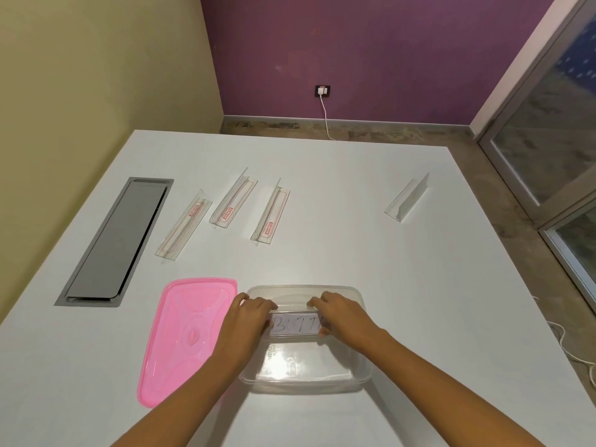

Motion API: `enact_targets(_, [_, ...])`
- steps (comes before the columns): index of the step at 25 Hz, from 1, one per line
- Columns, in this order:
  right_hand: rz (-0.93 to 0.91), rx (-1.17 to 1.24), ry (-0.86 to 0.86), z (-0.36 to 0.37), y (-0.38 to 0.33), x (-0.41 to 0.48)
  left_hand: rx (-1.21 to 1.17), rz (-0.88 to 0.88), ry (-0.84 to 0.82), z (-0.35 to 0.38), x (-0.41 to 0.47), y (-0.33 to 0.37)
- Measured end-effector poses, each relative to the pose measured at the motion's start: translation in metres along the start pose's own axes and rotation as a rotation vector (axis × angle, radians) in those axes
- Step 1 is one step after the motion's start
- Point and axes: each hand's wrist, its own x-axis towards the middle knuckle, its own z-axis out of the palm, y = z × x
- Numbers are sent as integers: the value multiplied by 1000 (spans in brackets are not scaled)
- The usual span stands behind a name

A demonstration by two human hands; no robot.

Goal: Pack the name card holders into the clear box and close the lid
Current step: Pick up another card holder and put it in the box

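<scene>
Your left hand [250, 312] and right hand [335, 312] pinch opposite ends of a labelled card holder [295, 324] inside the clear box [361, 375]; pink lid [187, 337] just left.

Card [295, 324] ends hidden under left hand [248, 317] and right hand [342, 314]; lettering cut short, red holder labels unreadable.

1. White table [322, 162] with a grey recessed cable hatch [116, 243] at its left.
2. Four clear name card holders: three side by side [183, 225] [233, 201] [271, 214], one well apart at the right [408, 198].
3. Pink lid [187, 337] just beside the clear box [306, 380].
</scene>
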Motion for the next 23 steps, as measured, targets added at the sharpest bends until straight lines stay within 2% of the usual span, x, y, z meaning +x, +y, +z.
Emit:
enact_targets(5, [5,99,82,5,2,-5,7,-18,9,3,2,1])
enact_targets(9, [13,209,428,-19,9,-4,-28,10,-83,9,3,2])
enact_targets(11, [88,256,577,-34,26,7,-35,18,-117,13,6,3])
enact_targets(13, [214,284,638,-47,53,22,-39,17,-143,16,10,4])
enact_targets(18, [627,382,552,-74,141,72,-57,7,-235,21,25,4])
enact_targets(23, [770,322,346,-86,206,105,-101,4,-310,22,34,1])
